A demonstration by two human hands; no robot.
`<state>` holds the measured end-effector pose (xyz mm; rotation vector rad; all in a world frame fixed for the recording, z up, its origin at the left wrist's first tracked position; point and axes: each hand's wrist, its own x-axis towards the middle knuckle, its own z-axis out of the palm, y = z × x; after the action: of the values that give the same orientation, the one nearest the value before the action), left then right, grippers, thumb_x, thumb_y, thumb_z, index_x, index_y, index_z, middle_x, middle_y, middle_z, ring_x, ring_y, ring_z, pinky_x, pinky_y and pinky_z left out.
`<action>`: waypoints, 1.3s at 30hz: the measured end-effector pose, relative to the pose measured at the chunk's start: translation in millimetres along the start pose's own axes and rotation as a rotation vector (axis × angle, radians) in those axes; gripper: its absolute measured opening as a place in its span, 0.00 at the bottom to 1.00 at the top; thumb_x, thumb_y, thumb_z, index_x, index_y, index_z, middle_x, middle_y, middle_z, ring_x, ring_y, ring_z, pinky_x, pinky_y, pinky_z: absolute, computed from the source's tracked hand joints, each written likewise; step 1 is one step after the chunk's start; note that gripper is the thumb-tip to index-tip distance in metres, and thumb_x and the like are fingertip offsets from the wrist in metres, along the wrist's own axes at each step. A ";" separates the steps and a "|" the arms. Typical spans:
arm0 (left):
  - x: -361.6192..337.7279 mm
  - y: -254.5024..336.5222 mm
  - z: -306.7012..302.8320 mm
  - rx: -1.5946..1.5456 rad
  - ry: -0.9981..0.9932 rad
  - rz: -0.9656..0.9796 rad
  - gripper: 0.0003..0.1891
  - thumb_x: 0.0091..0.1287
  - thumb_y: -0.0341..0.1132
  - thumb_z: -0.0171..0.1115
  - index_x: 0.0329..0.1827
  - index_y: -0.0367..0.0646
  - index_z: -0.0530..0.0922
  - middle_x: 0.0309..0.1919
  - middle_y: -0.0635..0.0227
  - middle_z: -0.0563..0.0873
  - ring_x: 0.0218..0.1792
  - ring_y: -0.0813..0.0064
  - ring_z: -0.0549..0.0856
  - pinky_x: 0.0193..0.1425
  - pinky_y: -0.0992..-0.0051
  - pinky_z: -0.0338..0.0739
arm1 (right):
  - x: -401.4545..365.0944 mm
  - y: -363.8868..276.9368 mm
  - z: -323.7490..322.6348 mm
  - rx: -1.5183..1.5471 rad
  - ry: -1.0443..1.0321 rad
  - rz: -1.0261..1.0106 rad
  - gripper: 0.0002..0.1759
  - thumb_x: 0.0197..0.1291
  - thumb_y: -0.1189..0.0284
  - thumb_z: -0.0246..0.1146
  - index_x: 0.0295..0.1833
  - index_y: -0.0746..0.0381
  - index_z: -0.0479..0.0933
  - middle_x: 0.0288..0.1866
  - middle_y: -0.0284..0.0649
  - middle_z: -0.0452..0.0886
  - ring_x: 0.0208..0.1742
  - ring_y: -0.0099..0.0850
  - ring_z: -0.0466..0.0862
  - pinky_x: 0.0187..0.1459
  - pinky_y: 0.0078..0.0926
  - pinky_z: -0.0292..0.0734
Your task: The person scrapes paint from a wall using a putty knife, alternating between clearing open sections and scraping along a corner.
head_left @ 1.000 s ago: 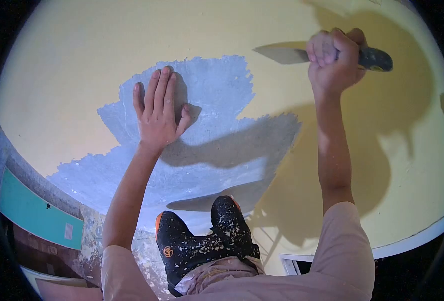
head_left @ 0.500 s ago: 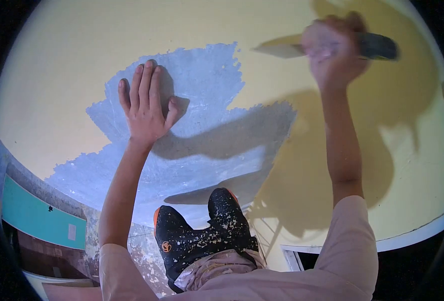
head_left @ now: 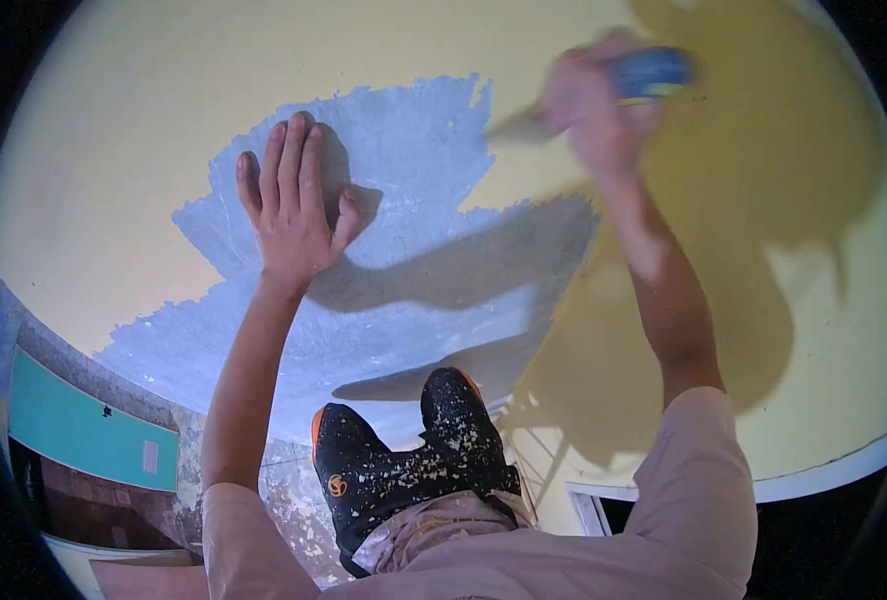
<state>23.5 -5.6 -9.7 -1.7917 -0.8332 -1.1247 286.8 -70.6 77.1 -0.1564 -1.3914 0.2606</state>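
Observation:
My left hand [head_left: 295, 215] lies flat with its fingers spread on a bare grey-blue patch [head_left: 413, 160] of the wall, holding nothing. Up at the right, my right hand [head_left: 598, 100] is wrapped round a scraper [head_left: 660, 73], blurred by motion. The scraper's blue and black handle sticks out to the right of the fist. Its blade points left, and its tip is at the ragged right edge of the patch. Yellow paint [head_left: 523, 60] surrounds the patch. Whether the blade touches the wall cannot be made out.
My dark shoes or trouser legs [head_left: 403, 470], speckled with pale flakes, show at the bottom. A teal panel [head_left: 93, 420] is at the lower left. Pale flakes lie on the floor [head_left: 303, 515]. A white frame [head_left: 823, 480] edges a dark opening at the lower right.
My right hand has moved left with the scraper, bringing the blade to the patch edge, and the handle is tilted differently. A narrow scraped mark shows at the patch's upper right. My left hand stays put.

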 end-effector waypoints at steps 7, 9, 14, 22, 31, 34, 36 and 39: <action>0.0 -1.3 3.2 -0.005 0.047 0.006 0.32 0.60 0.43 0.51 0.66 0.37 0.65 0.68 0.58 0.66 0.70 0.61 0.62 0.74 0.55 0.41 | -7.4 -17.4 -25.0 0.040 -0.084 0.011 0.09 0.58 0.81 0.55 0.28 0.59 0.65 0.15 0.34 0.68 0.14 0.25 0.68 0.18 0.25 0.64; 0.6 1.3 -1.6 -0.011 0.014 -0.001 0.32 0.60 0.43 0.51 0.66 0.37 0.65 0.68 0.58 0.67 0.70 0.61 0.62 0.74 0.55 0.41 | -53.9 2.8 -7.1 -0.159 0.150 0.024 0.13 0.62 0.77 0.52 0.23 0.57 0.65 0.13 0.31 0.64 0.13 0.24 0.66 0.19 0.24 0.64; -0.7 -3.3 2.2 0.007 0.024 0.003 0.31 0.60 0.44 0.51 0.66 0.37 0.65 0.67 0.58 0.67 0.70 0.62 0.62 0.74 0.55 0.41 | -68.9 6.1 -42.8 0.216 0.018 0.153 0.14 0.54 0.84 0.60 0.24 0.58 0.63 0.17 0.31 0.69 0.17 0.20 0.70 0.21 0.21 0.66; -0.4 -1.7 3.3 0.003 0.030 0.006 0.31 0.60 0.44 0.51 0.66 0.37 0.65 0.67 0.58 0.67 0.70 0.62 0.62 0.74 0.55 0.42 | -91.7 0.5 -24.6 0.329 0.058 0.023 0.12 0.53 0.84 0.61 0.29 0.59 0.64 0.18 0.35 0.69 0.18 0.23 0.73 0.19 0.23 0.68; -0.8 -1.0 3.9 0.004 0.042 0.001 0.31 0.60 0.43 0.52 0.66 0.37 0.65 0.67 0.58 0.67 0.70 0.61 0.62 0.74 0.55 0.42 | -107.3 16.1 -29.5 0.363 0.058 0.182 0.12 0.50 0.82 0.66 0.31 0.58 0.68 0.21 0.34 0.72 0.21 0.26 0.75 0.23 0.23 0.70; 0.2 -0.1 1.6 0.009 0.027 0.007 0.31 0.60 0.44 0.52 0.66 0.37 0.66 0.67 0.57 0.67 0.70 0.61 0.62 0.74 0.55 0.42 | -121.3 46.4 -27.8 -0.270 -0.036 -0.014 0.13 0.49 0.81 0.66 0.31 0.57 0.68 0.22 0.35 0.74 0.22 0.25 0.75 0.24 0.24 0.70; -0.9 1.1 2.0 0.006 0.037 0.006 0.31 0.60 0.44 0.52 0.66 0.37 0.66 0.67 0.57 0.67 0.70 0.61 0.62 0.74 0.55 0.42 | -126.3 39.5 -34.3 -0.345 -0.034 -0.087 0.13 0.48 0.82 0.66 0.30 0.57 0.68 0.23 0.35 0.75 0.22 0.25 0.75 0.24 0.24 0.70; 1.5 -1.8 4.8 0.024 0.035 0.002 0.31 0.60 0.44 0.52 0.66 0.37 0.66 0.67 0.57 0.67 0.70 0.61 0.62 0.74 0.55 0.42 | -118.7 25.2 -34.1 0.388 0.025 0.286 0.13 0.47 0.83 0.66 0.30 0.58 0.69 0.24 0.35 0.77 0.23 0.26 0.76 0.24 0.24 0.71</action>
<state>24.2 -0.4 -9.0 -1.7484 -0.8211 -1.1372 299.4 -77.2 -48.1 -0.0353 -1.2662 0.7566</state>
